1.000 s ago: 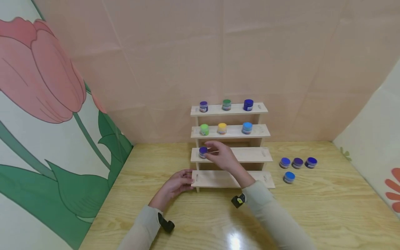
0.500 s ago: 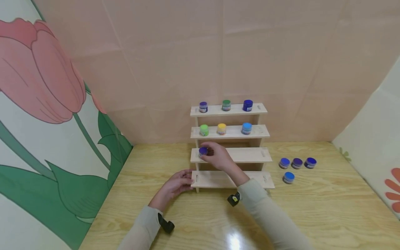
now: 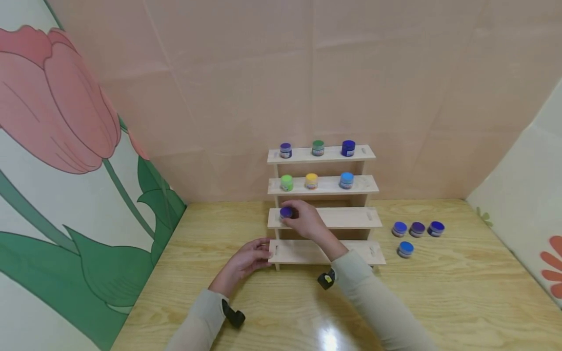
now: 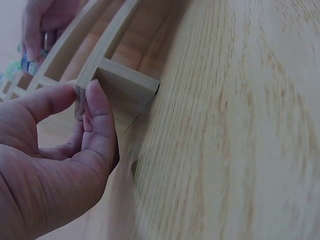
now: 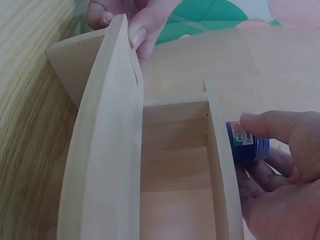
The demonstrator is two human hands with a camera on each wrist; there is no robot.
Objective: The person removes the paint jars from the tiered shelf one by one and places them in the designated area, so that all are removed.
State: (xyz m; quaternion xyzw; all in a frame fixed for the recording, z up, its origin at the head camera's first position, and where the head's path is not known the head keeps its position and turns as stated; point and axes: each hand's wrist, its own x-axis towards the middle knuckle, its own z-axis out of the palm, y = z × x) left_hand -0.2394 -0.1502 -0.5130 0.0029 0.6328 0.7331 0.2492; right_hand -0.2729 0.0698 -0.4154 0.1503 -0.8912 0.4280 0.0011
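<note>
A pale wooden stepped shelf with several tiers stands on the table. My right hand pinches a small dark blue paint jar between thumb and fingers at the left end of the second tier from the bottom. The right wrist view shows the labelled side of this blue jar against that tier, with the thumb on it. At the bottom tier's left end, my left hand grips the board. In the left wrist view, the thumb and fingers of the left hand pinch the board's corner.
Above, the top tier holds a purple, a green and a dark blue jar. Light green, yellow and sky-blue jars sit one tier lower. Several blue and purple jars stand on the table at right.
My right hand has shifted slightly left and its fingers have closed further round the blue jar, which stays at the tier's left end. The left hand keeps its grip on the board.
</note>
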